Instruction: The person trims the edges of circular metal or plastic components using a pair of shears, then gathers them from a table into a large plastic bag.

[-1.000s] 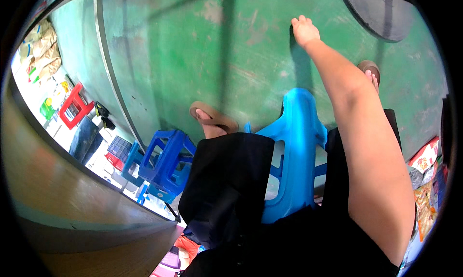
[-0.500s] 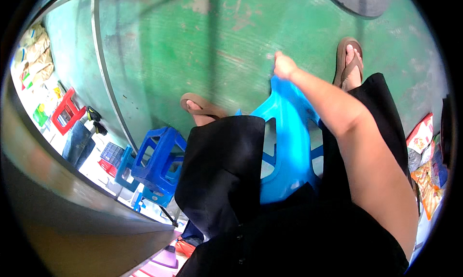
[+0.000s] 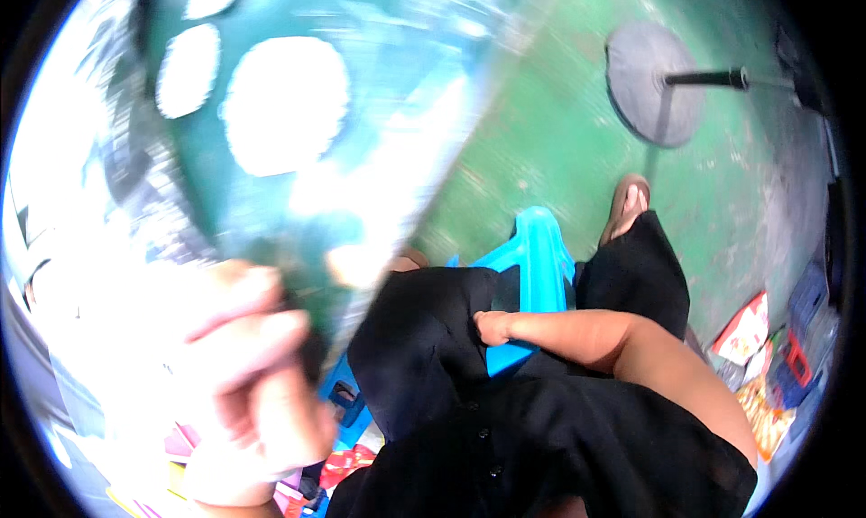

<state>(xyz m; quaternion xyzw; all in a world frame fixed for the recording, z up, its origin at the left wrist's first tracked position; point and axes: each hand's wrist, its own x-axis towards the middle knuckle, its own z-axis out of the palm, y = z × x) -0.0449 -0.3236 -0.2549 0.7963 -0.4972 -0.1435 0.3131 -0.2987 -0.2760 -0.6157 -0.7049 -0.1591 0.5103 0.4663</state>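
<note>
Now: left hand (image 3: 257,374) grips clear, white-patched plastic film (image 3: 343,189), seemingly supporting it | right hand (image 3: 493,328) on black trousers (image 3: 424,324), can't tell grip

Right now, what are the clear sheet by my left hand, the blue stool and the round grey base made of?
The clear sheet looks like glossy plastic film: glare streaks it, but blur leaves that open. The blue stool seems smooth plastic: rounded edges, even colour. The grey base looks matt, without glare: maybe stone or plastic.
</note>
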